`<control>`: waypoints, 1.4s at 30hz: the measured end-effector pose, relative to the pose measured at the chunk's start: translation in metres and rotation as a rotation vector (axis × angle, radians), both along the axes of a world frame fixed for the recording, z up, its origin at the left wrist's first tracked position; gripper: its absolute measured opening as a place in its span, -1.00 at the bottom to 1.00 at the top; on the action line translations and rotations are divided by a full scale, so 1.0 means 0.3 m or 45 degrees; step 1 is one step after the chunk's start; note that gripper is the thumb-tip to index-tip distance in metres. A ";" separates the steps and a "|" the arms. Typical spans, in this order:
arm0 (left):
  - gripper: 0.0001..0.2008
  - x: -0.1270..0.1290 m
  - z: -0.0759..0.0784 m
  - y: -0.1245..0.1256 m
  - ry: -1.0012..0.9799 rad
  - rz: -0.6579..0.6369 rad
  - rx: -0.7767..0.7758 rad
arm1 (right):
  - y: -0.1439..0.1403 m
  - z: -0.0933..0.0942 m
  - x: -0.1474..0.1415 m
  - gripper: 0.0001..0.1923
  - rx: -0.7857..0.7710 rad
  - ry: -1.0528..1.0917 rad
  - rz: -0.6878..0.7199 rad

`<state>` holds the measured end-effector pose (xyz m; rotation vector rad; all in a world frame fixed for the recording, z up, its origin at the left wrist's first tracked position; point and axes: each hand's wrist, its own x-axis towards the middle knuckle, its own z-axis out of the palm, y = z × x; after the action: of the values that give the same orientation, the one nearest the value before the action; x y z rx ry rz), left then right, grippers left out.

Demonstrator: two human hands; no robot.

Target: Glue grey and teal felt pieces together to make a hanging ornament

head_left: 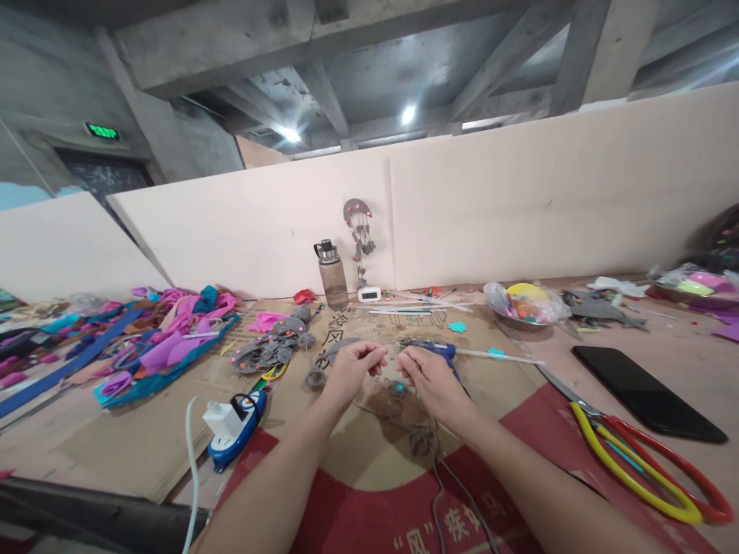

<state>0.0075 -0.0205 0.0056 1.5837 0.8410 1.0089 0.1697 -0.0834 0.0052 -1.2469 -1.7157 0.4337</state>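
My left hand (353, 368) and my right hand (430, 378) are close together over a cardboard sheet (358, 454), fingers pinched on a thin thread (390, 363) stretched between them. Below the hands, grey felt pieces (423, 440) and a small teal flower (398, 387) hang or lie along that thread. A blue glue gun (434, 350) lies just behind my right hand, its cord (456, 485) trailing toward me.
Scissors with yellow and red handles (640, 462) and a black phone (647, 392) lie to the right. A power strip with a white plug (234, 423) sits left. Coloured felt scraps (167, 346), grey felt shapes (271, 350), a water bottle (333, 275) and a metal bowl (523, 304) stand farther back.
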 end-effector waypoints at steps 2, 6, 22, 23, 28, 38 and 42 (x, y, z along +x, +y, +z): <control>-0.68 0.004 -0.004 -0.006 -0.017 -0.074 -0.036 | 0.002 -0.006 -0.005 -0.72 0.041 -0.022 -0.002; -0.71 0.014 -0.017 -0.012 -0.022 -0.161 -0.051 | 0.007 -0.011 -0.007 -0.85 0.106 0.036 -0.020; -0.60 0.009 -0.012 -0.017 -0.060 -0.294 -0.315 | -0.010 0.006 -0.003 -0.77 0.250 -0.273 -0.010; -0.60 0.006 -0.012 -0.015 -0.045 -0.295 -0.311 | -0.010 0.004 -0.004 -0.78 0.249 -0.312 -0.026; -0.62 -0.006 -0.022 0.000 0.000 -0.379 -0.373 | -0.010 0.003 -0.003 -0.80 0.265 -0.435 -0.044; -0.65 -0.011 -0.015 -0.006 0.023 -0.485 -0.509 | -0.020 0.022 -0.002 -0.82 0.236 -0.388 -0.058; -0.66 -0.012 -0.011 -0.011 -0.022 -0.452 -0.487 | -0.018 0.040 0.018 -0.80 0.193 -0.126 -0.120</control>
<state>0.0038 -0.0238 0.0024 1.3311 0.6626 0.5673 0.1751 -0.0887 0.0173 -1.2502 -1.7298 0.1850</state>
